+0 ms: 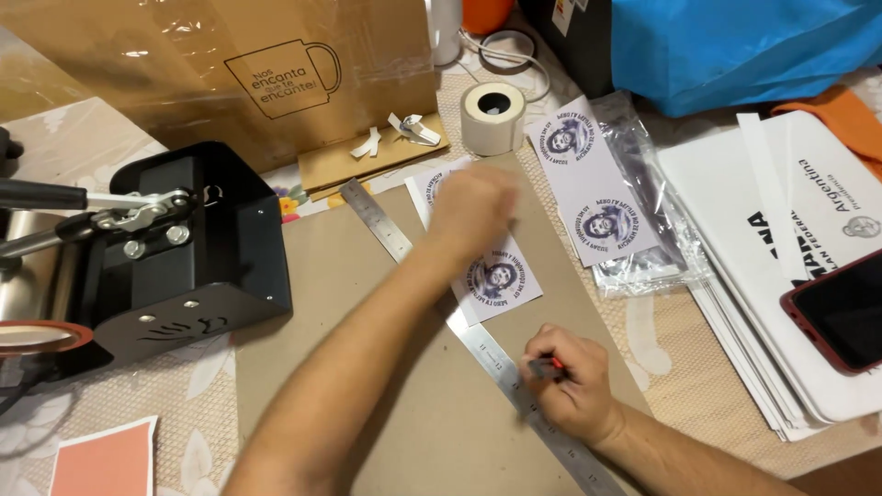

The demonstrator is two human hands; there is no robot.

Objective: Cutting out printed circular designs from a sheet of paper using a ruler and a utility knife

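Head camera, looking down at a work table covered by a brown cardboard sheet [386, 303].

The left hand [473, 209] is blurred; it lies palm down on a white printed strip [496, 276] bearing round dark blue portrait emblems, pressing it flat, with the fingers seemingly spread rather than gripping. A long steel ruler [478, 344] runs diagonally along the strip's left edge, from upper left to lower right.

The right hand [570, 381] is clenched around a small cutting tool with a red tip [548, 367], its point set against the ruler's edge just below the strip.

A second white strip [593, 179] with the same two round emblems lies to the right, partly on a clear plastic sleeve [648, 262]. A roll of cream masking tape [492, 118] stands upright above the strips.

At top left leans a brown paper bag [230, 73] with a mug outline printed in dark line. A black mug heat press [175, 257] sits at left. A salmon-coloured card [106, 459] lies at bottom left.

At right is a stack of white printed sheets [781, 257], a red-cased phone [841, 308] on it, and a blue plastic bag [735, 46] above.
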